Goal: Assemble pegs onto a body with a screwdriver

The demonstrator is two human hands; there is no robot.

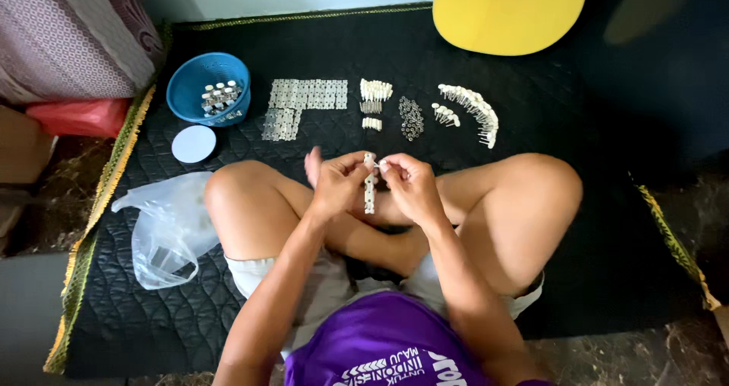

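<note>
So I'm cross-legged on the black quilted mat (607, 264), holding a metal tuner strip (370, 192) up over my lap. My left hand (338, 182) is pinched shut around its upper part, and my right hand (406, 185) has its fingertips closed on a tiny part (380, 162) right at the top of it – too small to say what exactly.

What could go wrong: that little bit is only held by fingertips, so if it slips I reckon it drops between my legs or onto the dark quilting, where it'd be a pain to find. The strip hangs mostly free below my grip too, so a twist could swing it loose.

Room-wise, it's tight near me – knees on both sides. Further out there are rows of metal plates (304, 97), white pegs (471, 109) and small dark rings (411, 118) laid out, easy to scatter with a careless reach. Blue basket (199, 78) and a round white lid (194, 143) sit far left, a plastic bag (163, 234) near left, and a yellow guitar (509, 17) at the far edge
</note>
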